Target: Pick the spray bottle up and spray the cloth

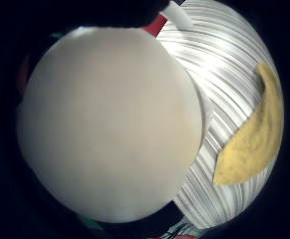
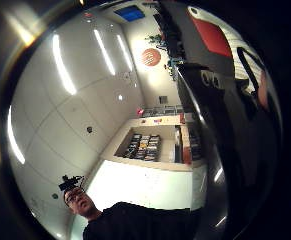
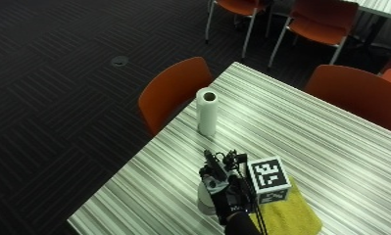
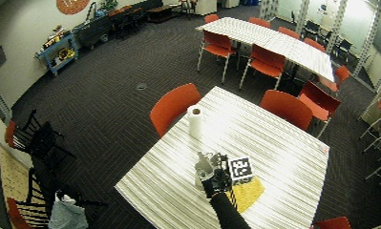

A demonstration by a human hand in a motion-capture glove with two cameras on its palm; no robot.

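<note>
- In the outside view the gloved right hand point(image 3: 222, 193) stood at the near edge of the striped table point(image 3: 312, 127), wrapped around the spray bottle point(image 3: 207, 203), whose pale body showed just below and left of the fingers.
- The bottle appeared upright, its base on or just above the tabletop; which of the two could not be told.
- The little-finger palm view was mostly filled by the bottle's pale rounded body point(image 1: 109, 119), which fits a palm pressed close against it, so the hand seemed to be closed around the bottle rather than spread beside it.
- The yellow cloth point(image 3: 289, 210) lay flat on the table just to the right of the hand, close enough that a short turn of the nozzle would likely bring it into the spray.
- A white paper towel roll point(image 3: 207, 111) stood upright farther along the table, well apart, near an orange chair point(image 3: 172, 90) at the left edge.
- Judged from this, the pick-up was underway and spraying not yet done.
</note>
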